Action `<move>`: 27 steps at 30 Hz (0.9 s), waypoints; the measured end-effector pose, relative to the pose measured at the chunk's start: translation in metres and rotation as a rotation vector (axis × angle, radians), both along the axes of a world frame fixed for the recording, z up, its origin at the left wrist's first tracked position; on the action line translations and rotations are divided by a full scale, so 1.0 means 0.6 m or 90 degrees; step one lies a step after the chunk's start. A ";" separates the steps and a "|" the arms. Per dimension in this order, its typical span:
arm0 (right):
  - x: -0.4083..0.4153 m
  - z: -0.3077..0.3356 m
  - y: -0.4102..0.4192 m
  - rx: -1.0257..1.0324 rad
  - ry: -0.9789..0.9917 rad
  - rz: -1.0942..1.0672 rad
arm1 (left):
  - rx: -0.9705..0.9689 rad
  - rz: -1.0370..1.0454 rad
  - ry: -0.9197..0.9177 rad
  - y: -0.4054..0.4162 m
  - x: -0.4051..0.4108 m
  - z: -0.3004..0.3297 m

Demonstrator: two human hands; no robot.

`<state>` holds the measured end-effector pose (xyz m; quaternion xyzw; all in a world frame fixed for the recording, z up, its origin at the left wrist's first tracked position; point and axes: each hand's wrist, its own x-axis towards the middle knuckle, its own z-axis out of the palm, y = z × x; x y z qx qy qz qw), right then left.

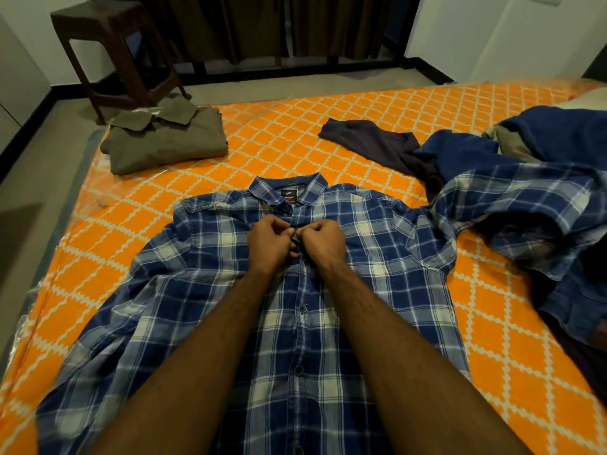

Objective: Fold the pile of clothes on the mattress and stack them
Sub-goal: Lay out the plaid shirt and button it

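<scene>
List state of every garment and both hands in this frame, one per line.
plaid shirt: spread flat, front up, lower buttons done
left hand: pinches the placket near the collar
right hand: pinches the placket opposite the left
olive shirt: folded, at far left corner
dark garment: unfolded, lying loose
clothes pile: unfolded heap at right
mattress: covered in orange patterned sheet

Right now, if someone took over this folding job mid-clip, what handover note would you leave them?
Left hand and right hand: both pinch the button placket of the blue-and-white plaid shirt, spread front-up on the orange patterned mattress.
Done: one olive-green folded shirt at the far left corner.
Left: finish and fold the plaid shirt, then the dark purple garment and the blue heap of clothes at right; stack all.
</scene>
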<state>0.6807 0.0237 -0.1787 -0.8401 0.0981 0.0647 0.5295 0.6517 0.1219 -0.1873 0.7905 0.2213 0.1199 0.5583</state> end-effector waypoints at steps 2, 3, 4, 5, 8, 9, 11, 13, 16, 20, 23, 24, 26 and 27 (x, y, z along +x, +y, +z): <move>0.002 0.002 -0.002 -0.005 0.005 0.017 | 0.025 0.003 -0.006 -0.003 -0.002 0.004; 0.003 0.006 -0.005 0.006 0.009 0.025 | 0.031 0.001 -0.007 -0.004 -0.003 0.007; 0.007 0.011 -0.010 0.029 0.018 0.032 | 0.030 -0.006 -0.007 -0.005 -0.004 0.011; 0.014 0.019 -0.014 0.055 0.026 0.035 | 0.026 -0.020 -0.004 -0.004 -0.002 0.016; 0.037 0.045 -0.018 0.027 -0.032 0.040 | 0.016 -0.047 0.020 0.016 0.009 0.034; 0.048 0.055 -0.016 -0.014 -0.079 0.049 | 0.052 -0.046 0.012 0.026 0.018 0.040; 0.069 0.073 -0.001 -0.099 -0.152 0.102 | 0.154 -0.049 -0.015 0.045 0.038 0.053; 0.091 0.078 0.022 -0.206 -0.172 0.173 | 0.196 -0.058 -0.008 0.056 0.056 0.058; 0.099 0.065 0.037 -0.340 -0.128 0.214 | 0.189 -0.067 0.041 0.058 0.070 0.041; 0.098 0.040 0.013 -0.297 -0.110 0.164 | 0.176 -0.058 0.019 0.054 0.079 0.013; 0.103 0.029 -0.001 -0.250 -0.138 0.172 | 0.120 -0.023 0.033 0.056 0.092 0.007; 0.104 0.028 -0.004 -0.222 -0.143 0.163 | 0.101 -0.012 0.053 0.056 0.097 0.009; 0.100 0.028 -0.010 -0.167 -0.137 0.135 | 0.082 0.002 0.088 0.054 0.106 0.014; 0.097 0.030 -0.011 -0.141 -0.132 0.118 | 0.069 0.012 0.097 0.055 0.110 0.015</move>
